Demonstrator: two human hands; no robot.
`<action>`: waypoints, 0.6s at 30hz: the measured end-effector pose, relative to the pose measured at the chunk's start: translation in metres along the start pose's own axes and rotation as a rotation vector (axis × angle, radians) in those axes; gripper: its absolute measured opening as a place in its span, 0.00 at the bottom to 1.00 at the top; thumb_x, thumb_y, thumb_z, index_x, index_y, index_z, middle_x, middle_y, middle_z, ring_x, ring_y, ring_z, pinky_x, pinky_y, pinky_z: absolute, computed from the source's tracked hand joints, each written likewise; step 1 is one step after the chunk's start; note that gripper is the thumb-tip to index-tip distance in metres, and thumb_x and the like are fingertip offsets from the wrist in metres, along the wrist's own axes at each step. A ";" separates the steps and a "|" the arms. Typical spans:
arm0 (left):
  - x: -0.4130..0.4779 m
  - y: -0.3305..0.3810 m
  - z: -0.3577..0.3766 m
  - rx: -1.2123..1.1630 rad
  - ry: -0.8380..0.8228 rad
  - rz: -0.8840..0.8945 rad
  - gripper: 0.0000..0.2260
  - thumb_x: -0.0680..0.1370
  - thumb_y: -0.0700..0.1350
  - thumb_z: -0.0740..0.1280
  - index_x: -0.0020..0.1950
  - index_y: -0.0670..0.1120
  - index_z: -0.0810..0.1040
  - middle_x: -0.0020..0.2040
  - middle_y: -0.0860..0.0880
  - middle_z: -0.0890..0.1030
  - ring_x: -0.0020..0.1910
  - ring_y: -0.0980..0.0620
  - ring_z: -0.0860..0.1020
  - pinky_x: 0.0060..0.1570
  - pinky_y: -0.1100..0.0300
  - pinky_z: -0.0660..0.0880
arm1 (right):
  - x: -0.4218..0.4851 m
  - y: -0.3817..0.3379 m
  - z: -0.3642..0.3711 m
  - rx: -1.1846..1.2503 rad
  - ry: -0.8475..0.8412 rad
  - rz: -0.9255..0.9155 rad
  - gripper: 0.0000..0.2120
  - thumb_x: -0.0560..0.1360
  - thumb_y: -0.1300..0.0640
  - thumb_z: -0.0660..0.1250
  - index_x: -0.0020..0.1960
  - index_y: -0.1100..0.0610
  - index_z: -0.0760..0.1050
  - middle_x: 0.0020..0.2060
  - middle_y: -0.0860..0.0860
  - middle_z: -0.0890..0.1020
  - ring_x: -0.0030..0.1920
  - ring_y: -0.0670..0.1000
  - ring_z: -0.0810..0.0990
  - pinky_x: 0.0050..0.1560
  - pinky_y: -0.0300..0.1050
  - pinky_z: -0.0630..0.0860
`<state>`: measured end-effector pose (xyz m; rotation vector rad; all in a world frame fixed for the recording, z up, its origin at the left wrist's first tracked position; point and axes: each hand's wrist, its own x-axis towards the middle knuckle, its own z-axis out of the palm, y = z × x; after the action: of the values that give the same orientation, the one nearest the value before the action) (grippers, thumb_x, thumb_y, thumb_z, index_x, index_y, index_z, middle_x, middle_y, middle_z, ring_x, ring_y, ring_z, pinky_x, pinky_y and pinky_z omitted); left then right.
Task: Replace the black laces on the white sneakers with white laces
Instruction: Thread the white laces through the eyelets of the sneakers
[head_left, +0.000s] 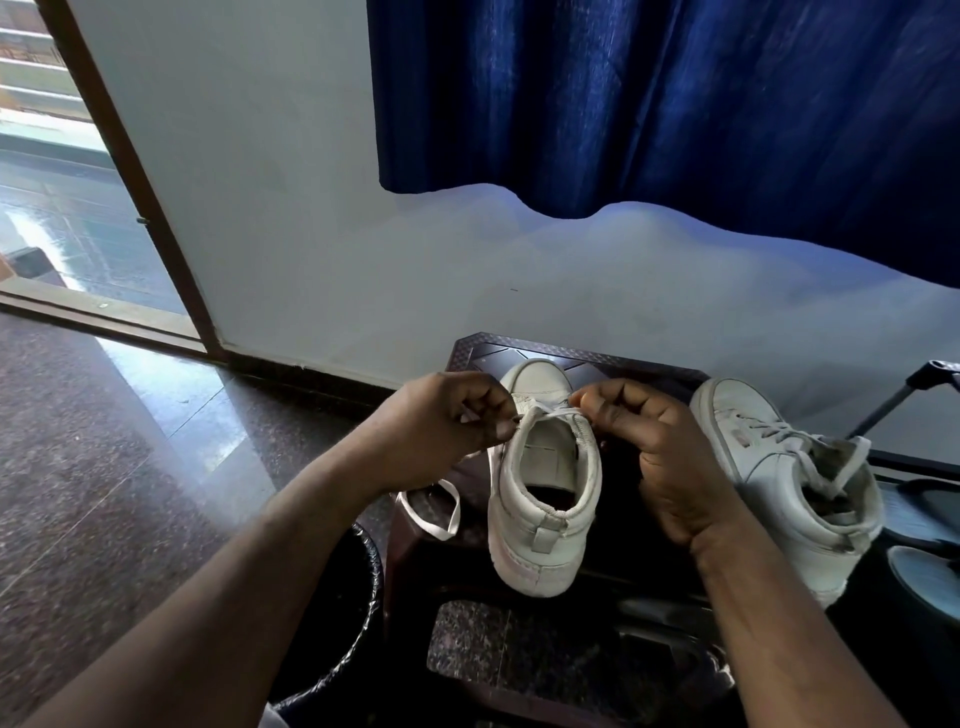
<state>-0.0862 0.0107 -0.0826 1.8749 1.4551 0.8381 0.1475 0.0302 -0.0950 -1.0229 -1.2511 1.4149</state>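
While both hands curl tight, the left hand (447, 428) pinches one end of the white lace (553, 412) and the right hand (641, 436) pinches the other, right at the top of a white sneaker (545, 509) that sits between them on a dark stool (597, 358). The fingertips hide where the lace goes into the holes (so I cannot tell how it is threaded), and a loop of it hangs just below the left hand. A second sneaker (789, 478) with pale laces lies just beside the right hand, on its outer side.
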 end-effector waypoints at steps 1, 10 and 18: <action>0.002 0.000 0.001 0.004 -0.001 -0.008 0.03 0.77 0.49 0.76 0.48 0.53 0.84 0.40 0.58 0.83 0.38 0.62 0.76 0.44 0.63 0.74 | -0.001 0.001 0.000 -0.017 -0.006 -0.005 0.11 0.70 0.54 0.74 0.48 0.60 0.85 0.45 0.57 0.86 0.46 0.52 0.81 0.53 0.49 0.77; 0.001 -0.013 -0.013 0.083 -0.055 -0.116 0.06 0.76 0.48 0.76 0.44 0.47 0.84 0.40 0.47 0.83 0.36 0.57 0.73 0.43 0.59 0.72 | 0.000 0.004 0.006 -0.054 0.037 -0.026 0.06 0.75 0.64 0.73 0.42 0.56 0.85 0.42 0.55 0.86 0.43 0.51 0.82 0.50 0.47 0.78; 0.002 0.003 -0.001 -0.343 -0.024 -0.035 0.04 0.78 0.46 0.76 0.49 0.46 0.85 0.47 0.38 0.84 0.42 0.48 0.77 0.48 0.52 0.73 | -0.013 -0.011 0.006 -0.259 -0.072 -0.160 0.07 0.74 0.53 0.76 0.49 0.54 0.84 0.47 0.52 0.86 0.49 0.51 0.84 0.53 0.45 0.80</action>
<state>-0.0849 0.0119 -0.0789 1.5932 1.2361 0.9756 0.1452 0.0162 -0.0837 -1.0246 -1.5638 1.1971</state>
